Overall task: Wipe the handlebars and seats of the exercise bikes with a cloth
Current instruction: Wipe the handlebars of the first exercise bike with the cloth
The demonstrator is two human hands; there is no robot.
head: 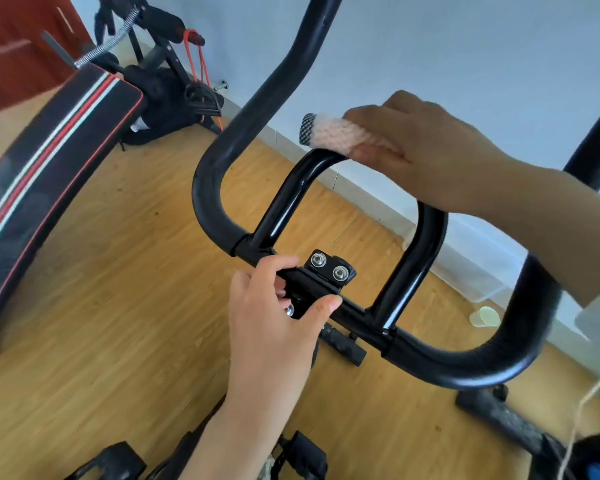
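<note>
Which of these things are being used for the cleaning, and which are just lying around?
In use: black tubular handlebars; pink knitted cloth, held by the right hand; black bolted clamp, gripped by the left hand.
Lying about: black padded bench with red and white stripes; pale plastic cup; red elastic band.

Handlebars [207, 188] leave open gaps inside their loops
Clamp [329, 271] crowds the centre bar; sit-up bench [49, 161] blocks the left; floor [136, 271] lies open between.
</note>
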